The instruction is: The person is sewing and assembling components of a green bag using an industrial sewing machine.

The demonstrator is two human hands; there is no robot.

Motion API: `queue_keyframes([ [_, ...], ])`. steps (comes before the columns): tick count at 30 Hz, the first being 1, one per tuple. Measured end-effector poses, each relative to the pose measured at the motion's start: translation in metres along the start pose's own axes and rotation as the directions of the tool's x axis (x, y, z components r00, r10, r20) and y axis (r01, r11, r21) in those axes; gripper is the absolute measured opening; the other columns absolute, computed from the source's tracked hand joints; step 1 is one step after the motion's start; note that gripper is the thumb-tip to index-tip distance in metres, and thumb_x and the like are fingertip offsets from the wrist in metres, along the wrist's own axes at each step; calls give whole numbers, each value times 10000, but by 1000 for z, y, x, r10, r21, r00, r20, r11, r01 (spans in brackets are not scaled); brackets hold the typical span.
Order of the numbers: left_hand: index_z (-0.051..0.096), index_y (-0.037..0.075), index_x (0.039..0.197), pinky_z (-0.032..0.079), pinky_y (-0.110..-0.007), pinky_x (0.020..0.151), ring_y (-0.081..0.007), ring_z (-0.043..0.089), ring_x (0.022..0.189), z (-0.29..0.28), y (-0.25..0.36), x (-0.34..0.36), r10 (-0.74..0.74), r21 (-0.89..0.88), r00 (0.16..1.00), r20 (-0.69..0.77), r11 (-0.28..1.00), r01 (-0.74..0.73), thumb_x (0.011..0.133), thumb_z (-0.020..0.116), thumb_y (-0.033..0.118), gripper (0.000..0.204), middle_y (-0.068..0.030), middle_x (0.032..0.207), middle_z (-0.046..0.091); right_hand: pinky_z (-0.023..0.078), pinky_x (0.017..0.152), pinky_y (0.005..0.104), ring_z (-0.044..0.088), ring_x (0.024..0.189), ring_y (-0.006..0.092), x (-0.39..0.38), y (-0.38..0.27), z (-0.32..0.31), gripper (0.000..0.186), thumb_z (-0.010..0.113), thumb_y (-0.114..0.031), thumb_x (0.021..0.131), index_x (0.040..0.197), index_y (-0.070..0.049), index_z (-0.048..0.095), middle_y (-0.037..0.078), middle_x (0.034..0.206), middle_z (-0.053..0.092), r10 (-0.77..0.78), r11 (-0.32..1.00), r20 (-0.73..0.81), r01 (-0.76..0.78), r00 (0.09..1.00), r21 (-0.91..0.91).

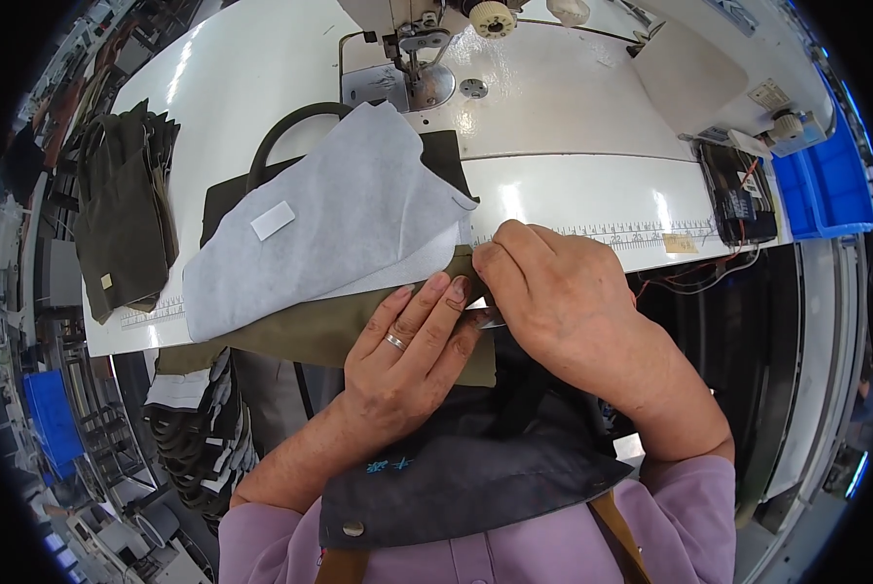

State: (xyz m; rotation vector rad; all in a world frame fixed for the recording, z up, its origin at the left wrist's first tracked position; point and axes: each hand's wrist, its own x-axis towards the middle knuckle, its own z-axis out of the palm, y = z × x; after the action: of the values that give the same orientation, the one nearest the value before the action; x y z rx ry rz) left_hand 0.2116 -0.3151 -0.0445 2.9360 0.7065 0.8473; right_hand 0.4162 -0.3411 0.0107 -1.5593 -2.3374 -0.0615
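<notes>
My left hand (407, 341) lies flat on an olive fabric piece (310, 326), fingers stretched out and a ring on one. At the right end of that fabric, my right hand (553, 282) is closed, its fingertips pinching the edge. A shiny metal bit (488, 313) shows between the two hands; its kind is mostly hidden, perhaps a small blade. Beyond my hands, a pale grey fabric panel (349, 195) with a small white label (273, 221) rests over a dark piece (443, 161) with a curved dark handle (295, 122).
The sewing machine's needle and presser foot (415, 63) stand at the back of the white table (573, 190). Dark fabric pieces (125, 204) are stacked at left, and more (198, 438) hang below the edge. A blue bin (826, 185) sits at far right.
</notes>
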Motion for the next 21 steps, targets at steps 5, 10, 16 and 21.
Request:
queue_keyframes([
  [5, 778, 117, 1071, 474, -398, 1068, -243, 644, 1242, 0, 1, 1, -4, 16, 1000, 1, 1000, 4, 902, 684, 148, 195, -113, 1299, 674, 522, 591, 351, 624, 726, 243, 2, 10, 1, 243, 651, -85, 774, 1002, -31, 583, 80, 872, 542, -77, 993, 101, 85, 992, -81],
  [10, 754, 120, 1213, 468, -419, 1059, -265, 621, 1266, -1, -2, 1, 27, 26, 999, 30, 999, -28, 769, 640, 23, 468, -113, 1306, 662, 517, 603, 368, 630, 724, 264, -3, 47, -4, 215, 630, -69, 779, 962, -35, 523, 100, 843, 536, 1, 991, -54, -8, 999, -137],
  [16, 750, 136, 1218, 483, -378, 1045, -226, 649, 1226, -3, 0, 3, 9, 57, 1000, 14, 998, -10, 918, 613, 129, 330, -87, 1289, 678, 519, 664, 406, 652, 782, 302, -16, 63, -13, 321, 702, 27, 745, 1007, -37, 527, 104, 906, 585, 206, 978, -113, -209, 972, -16],
  [21, 745, 136, 1229, 489, -379, 1034, -232, 644, 1235, -2, 1, 6, 12, 25, 1000, 20, 1000, -13, 914, 604, 107, 346, -90, 1291, 677, 513, 684, 395, 649, 788, 320, -39, 60, -25, 281, 682, 76, 770, 997, -23, 551, 117, 910, 613, 350, 933, -161, -329, 923, 144],
])
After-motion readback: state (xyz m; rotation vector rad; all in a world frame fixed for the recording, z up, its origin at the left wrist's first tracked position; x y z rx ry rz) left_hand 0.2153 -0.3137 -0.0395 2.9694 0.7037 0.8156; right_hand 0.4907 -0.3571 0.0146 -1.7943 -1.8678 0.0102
